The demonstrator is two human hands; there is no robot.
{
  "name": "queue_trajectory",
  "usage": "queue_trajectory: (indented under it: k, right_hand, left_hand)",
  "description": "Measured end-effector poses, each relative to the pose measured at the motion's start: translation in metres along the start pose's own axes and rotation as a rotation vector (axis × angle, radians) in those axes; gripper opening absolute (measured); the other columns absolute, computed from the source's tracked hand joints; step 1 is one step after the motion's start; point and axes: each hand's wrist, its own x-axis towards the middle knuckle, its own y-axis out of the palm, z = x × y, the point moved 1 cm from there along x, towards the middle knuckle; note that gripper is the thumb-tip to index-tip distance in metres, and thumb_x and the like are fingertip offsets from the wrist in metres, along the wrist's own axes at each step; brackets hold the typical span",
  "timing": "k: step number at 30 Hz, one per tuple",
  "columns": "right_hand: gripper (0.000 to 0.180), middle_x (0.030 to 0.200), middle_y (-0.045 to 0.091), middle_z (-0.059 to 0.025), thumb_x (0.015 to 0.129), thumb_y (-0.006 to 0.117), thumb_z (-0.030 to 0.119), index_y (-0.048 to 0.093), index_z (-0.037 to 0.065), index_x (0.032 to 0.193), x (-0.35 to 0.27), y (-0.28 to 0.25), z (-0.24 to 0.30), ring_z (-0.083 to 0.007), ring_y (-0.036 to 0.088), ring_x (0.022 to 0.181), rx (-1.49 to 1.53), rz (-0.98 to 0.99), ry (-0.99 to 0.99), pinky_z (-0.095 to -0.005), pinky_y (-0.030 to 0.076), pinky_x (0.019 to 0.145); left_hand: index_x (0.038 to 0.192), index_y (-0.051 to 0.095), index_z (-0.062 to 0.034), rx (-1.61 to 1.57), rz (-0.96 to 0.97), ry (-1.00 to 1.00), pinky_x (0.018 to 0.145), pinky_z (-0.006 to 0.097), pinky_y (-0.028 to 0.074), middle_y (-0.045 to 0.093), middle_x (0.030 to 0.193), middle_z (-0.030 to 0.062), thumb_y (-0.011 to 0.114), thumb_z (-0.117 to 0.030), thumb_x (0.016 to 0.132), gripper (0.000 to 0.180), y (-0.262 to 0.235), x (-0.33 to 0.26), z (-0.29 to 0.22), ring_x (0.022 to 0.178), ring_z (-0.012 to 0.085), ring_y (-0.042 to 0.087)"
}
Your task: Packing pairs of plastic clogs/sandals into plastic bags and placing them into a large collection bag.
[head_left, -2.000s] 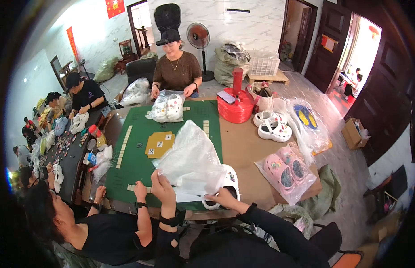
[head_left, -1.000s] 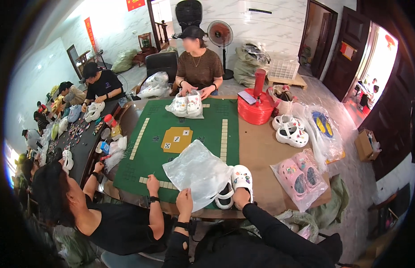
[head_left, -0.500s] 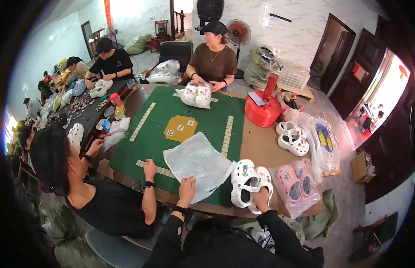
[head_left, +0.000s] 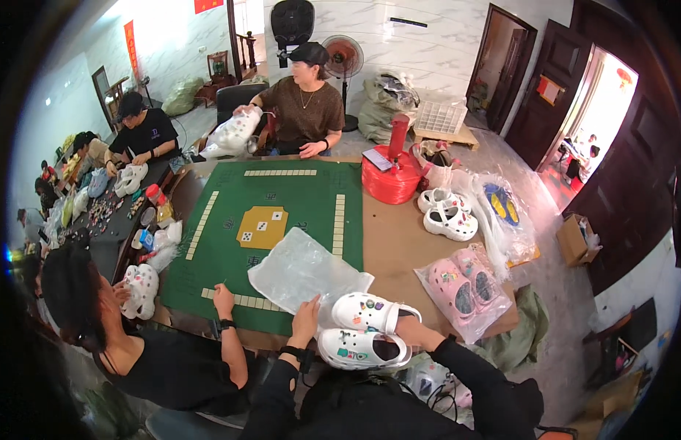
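Left grip (head_left: 306,317) on clear plastic bag (head_left: 300,273); right grip (head_left: 409,331) touching white clogs (head_left: 364,330).

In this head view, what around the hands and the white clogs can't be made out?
- Right hand: its fingers are hidden behind the white clogs.
- Left hand: palm hidden; whether it pins the clear plastic bag is unclear.
- Clog charms: too small to identify.
- Person's body: cut off by lower edge.
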Motion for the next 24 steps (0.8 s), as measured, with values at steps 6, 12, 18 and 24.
queue_trajectory:
  k: [6,12,18,24]
  right_hand:
    - [0.038,0.091,0.058,-0.0178,0.074,0.055,0.04,0.058,0.011,0.098,0.016,0.012,0.0,-0.0342,0.056,0.083,0.087,0.237,0.08,-0.0401,0.044,0.071]
    - [0.042,0.092,0.058,-0.0183,0.074,0.053,0.043,0.056,0.011,0.1,0.007,0.029,0.0,-0.0345,0.055,0.084,0.111,0.254,0.243,-0.0412,0.044,0.071]
    - [0.05,0.104,0.054,-0.0193,0.074,0.051,0.046,0.052,0.009,0.108,-0.01,0.032,0.004,-0.0348,0.051,0.096,0.138,0.091,0.364,-0.0407,0.042,0.078]
    - [0.051,0.11,0.05,-0.02,0.074,0.051,0.046,0.05,0.01,0.11,-0.019,0.04,0.004,-0.0361,0.047,0.102,0.183,-0.054,0.42,-0.0403,0.039,0.083]
  left_hand:
    - [0.12,0.045,-0.0193,-0.045,0.187,0.249,0.073,0.037,0.043,0.05,0.101,0.0124,0.039,-0.019,0.087,0.034,-0.009,-0.016,-0.02,0.088,0.031,0.052]
    - [0.121,0.044,-0.0211,0.068,0.261,0.286,0.069,0.036,0.045,0.048,0.09,0.0134,0.041,-0.013,0.085,0.037,-0.015,-0.02,-0.027,0.079,0.0303,0.053]
    - [0.118,0.048,-0.0161,0.153,0.192,0.35,0.064,0.036,0.045,0.045,0.081,0.0145,0.044,-0.004,0.079,0.042,-0.007,-0.025,-0.015,0.072,0.0304,0.052]
    - [0.105,0.052,-0.0078,0.199,0.02,0.36,0.063,0.038,0.044,0.047,0.084,0.0156,0.047,-0.008,0.078,0.028,0.008,-0.022,-0.012,0.076,0.0315,0.052]
